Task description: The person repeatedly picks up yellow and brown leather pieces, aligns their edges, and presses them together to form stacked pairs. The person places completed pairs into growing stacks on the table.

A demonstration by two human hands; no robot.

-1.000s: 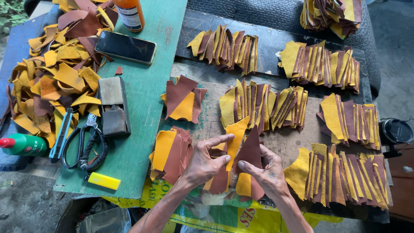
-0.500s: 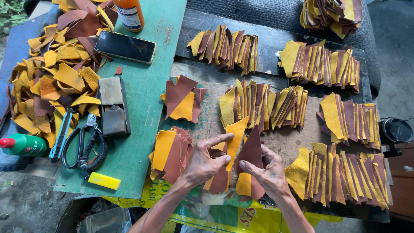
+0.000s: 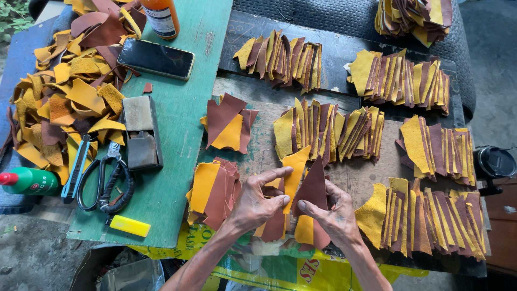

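The small stack of brown and yellow leather pieces (image 3: 301, 213) lies at lower centre of the frame, on the worn board (image 3: 253, 156). The left hand (image 3: 258, 202) pinches the yellow piece (image 3: 293, 175) between thumb and forefinger, fingers narrow. The right hand (image 3: 331, 215) holds the brown triangular piece (image 3: 312, 186), fingers closed lightly on its lower edge.

To do this step well, in my judgement: keep both pieces flat, bring their edges level before letting go, and alternate the colours as in the fanned rows (image 3: 328, 132) above.

Left of the hands lies a loose pile of brown and yellow pieces (image 3: 212, 188); another row (image 3: 425, 218) lies at lower right. The green cutting mat (image 3: 180, 108) at left carries a phone (image 3: 156, 58), black scissors (image 3: 105, 183), a yellow block (image 3: 128, 226) and a sharpening block (image 3: 141, 132). A heap of offcuts (image 3: 64, 102) fills the upper left.

Compared with the earlier frames, almost nothing differs: both hands remain on the same pieces, with only slight finger adjustment.
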